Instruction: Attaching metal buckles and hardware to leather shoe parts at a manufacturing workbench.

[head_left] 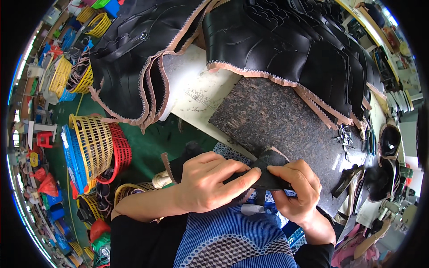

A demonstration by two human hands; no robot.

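A black leather piece [271, 161] with a pale brown zigzag-cut edge is held in front of my body, above the near edge of the table. My left hand [208, 182] is closed on its left part, thumb on top. My right hand [298, 187] pinches its right side between thumb and fingers, and the two thumbs nearly meet. Part of the piece extends left behind my left hand. Stacked black leather pieces [272, 49] with the same edging lie across the far side of the table, and another stack [120, 85] hangs over its left edge.
A speckled dark stone slab [268, 111] rests on the white tabletop [201, 100]. Yellow [91, 143] and red baskets [120, 152] stand on the green floor at left. Dark rounded pieces [380, 176] and strips [346, 183] lie at right. Another person's arm [373, 239] shows at lower right.
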